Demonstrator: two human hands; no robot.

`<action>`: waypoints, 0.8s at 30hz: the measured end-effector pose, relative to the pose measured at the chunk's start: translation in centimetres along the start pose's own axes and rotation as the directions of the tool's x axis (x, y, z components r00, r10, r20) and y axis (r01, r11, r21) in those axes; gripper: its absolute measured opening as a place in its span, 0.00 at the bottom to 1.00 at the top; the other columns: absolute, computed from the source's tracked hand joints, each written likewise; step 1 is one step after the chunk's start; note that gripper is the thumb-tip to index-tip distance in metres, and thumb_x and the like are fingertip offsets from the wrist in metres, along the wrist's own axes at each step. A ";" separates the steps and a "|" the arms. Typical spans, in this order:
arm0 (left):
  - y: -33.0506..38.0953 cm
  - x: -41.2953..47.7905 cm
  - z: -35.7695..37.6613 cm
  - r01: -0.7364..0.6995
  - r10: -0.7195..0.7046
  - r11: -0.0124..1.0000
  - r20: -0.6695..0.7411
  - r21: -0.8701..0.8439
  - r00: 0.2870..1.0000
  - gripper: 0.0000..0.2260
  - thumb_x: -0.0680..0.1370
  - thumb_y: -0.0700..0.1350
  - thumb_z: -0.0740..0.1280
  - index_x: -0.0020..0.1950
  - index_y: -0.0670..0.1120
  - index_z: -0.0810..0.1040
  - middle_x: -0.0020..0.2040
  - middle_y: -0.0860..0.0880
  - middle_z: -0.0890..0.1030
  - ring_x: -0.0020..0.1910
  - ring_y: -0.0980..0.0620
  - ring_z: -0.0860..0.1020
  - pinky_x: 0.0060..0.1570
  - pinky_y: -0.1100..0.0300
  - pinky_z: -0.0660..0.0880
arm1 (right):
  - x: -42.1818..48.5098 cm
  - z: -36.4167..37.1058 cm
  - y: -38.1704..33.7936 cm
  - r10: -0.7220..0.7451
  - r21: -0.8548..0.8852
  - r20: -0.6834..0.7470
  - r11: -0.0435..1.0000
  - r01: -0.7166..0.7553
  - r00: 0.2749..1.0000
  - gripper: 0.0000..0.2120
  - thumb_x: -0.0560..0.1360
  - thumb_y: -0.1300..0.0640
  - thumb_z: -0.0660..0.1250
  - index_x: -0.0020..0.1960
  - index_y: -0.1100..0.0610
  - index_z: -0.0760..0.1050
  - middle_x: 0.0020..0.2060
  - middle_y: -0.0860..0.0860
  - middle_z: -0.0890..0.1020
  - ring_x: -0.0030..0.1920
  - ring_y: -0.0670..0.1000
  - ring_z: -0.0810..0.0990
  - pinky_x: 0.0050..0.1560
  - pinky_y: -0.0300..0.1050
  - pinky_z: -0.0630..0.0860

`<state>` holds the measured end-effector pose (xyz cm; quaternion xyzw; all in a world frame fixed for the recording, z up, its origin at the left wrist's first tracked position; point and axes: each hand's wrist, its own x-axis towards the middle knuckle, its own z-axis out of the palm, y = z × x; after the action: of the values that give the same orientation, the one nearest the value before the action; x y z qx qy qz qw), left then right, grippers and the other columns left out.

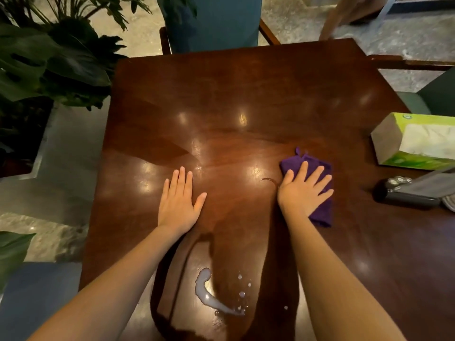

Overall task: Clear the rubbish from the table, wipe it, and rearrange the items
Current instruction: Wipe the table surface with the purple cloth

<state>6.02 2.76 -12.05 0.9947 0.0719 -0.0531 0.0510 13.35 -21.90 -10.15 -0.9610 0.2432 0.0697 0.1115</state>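
Observation:
My right hand [304, 190] lies flat with fingers spread on a folded purple cloth [320, 212], pressing it onto the dark wooden table [246, 94] right of centre. My left hand [179, 200] rests palm down on the bare wood left of centre, holding nothing. A whitish puddle with small drops [209, 294] lies on the table near the front edge, between my forearms. A thin wet streak [269, 180] curves just left of my right hand.
A green and white tissue box [416, 141] stands at the table's right edge. Below it lie a dark cylindrical object [403, 193] and a grey flat item [433, 185]. Chairs stand at the far side [214, 23] and right [433, 97]. Leafy plants [49, 60] crowd the left.

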 end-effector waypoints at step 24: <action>-9.9 -21.2 1.5 0.270 -0.271 0.961 -0.005 -0.061 0.963 0.33 0.79 0.62 0.42 0.74 0.40 0.60 0.75 0.42 0.62 0.74 0.50 0.53 0.72 0.58 0.42 | -22.2 7.3 -18.0 -0.693 0.030 0.222 0.708 0.706 0.686 0.27 0.80 0.44 0.45 0.77 0.48 0.45 0.77 0.55 0.44 0.76 0.61 0.39 0.73 0.64 0.38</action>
<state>-16.50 9.44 -12.09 0.9739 0.2089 -0.0506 0.0727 2.17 5.39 -9.78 -0.9702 -0.1572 0.1334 0.1276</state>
